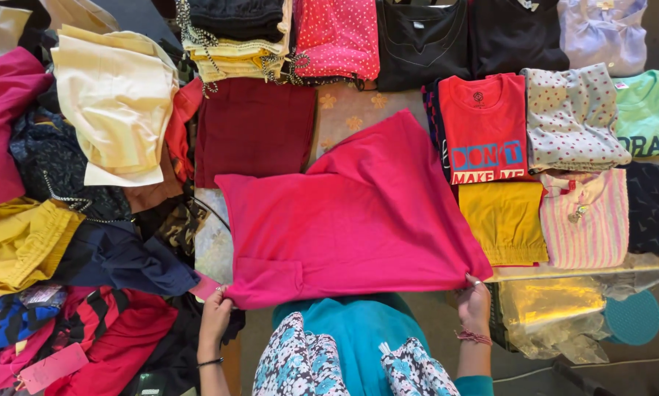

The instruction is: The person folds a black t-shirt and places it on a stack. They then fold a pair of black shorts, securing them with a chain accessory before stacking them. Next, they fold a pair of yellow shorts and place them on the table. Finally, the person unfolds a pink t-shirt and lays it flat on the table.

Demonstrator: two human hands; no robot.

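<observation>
- Red printed T-shirt, folded: the landmark for this legend.
- Grey dotted top, folded, just right of it; mint green shirt further right.
- Mustard yellow garment directly below it; pink striped top below and to the right.
- Two black tops above it; lilac shirt above right.
- Pink polka-dot garment above left.
- Maroon folded cloth well to the left.
- Cream folded garments further left, beside a loose heap of mixed clothes.
- Clear plastic bags well below, with a round teal mat beside them.
</observation>
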